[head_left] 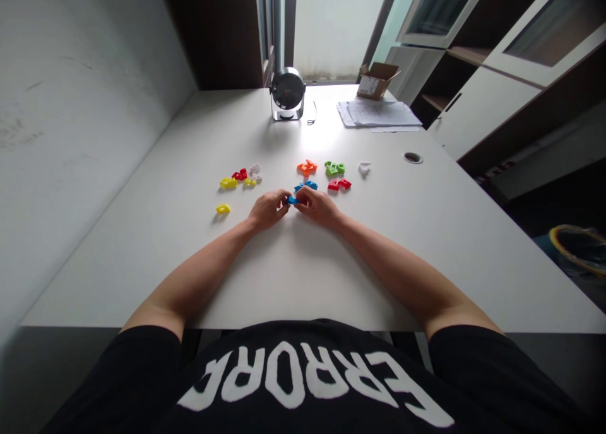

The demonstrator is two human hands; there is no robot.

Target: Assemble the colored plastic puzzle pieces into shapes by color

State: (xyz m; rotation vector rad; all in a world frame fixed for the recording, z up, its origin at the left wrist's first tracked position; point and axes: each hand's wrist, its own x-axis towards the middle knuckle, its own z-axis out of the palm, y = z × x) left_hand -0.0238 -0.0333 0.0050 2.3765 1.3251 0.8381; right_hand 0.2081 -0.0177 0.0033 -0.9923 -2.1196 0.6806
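Between my two hands is a small blue plastic piece [293, 200], just above the white table [303, 276]. My left hand [271, 208] pinches its left end, and my right hand [319, 206] pinches its right end. Right behind my right fingers lie more blue pieces [308, 185], partly covered. Farther back are orange pieces [307, 167] and green pieces [335, 168]. Red pieces [339, 184] sit beyond my right hand. A single yellow piece [223, 209] lies left of my left hand. The exact shape of the held piece is too small to make out.
Yellow pieces [228, 183], red pieces [240, 175] and white pieces [255, 172] cluster at the left. One white piece [364, 168] lies at the right, near a round cable hole [413, 158]. A small fan [288, 92], papers [379, 113] and an open carton [376, 81] stand at the back.
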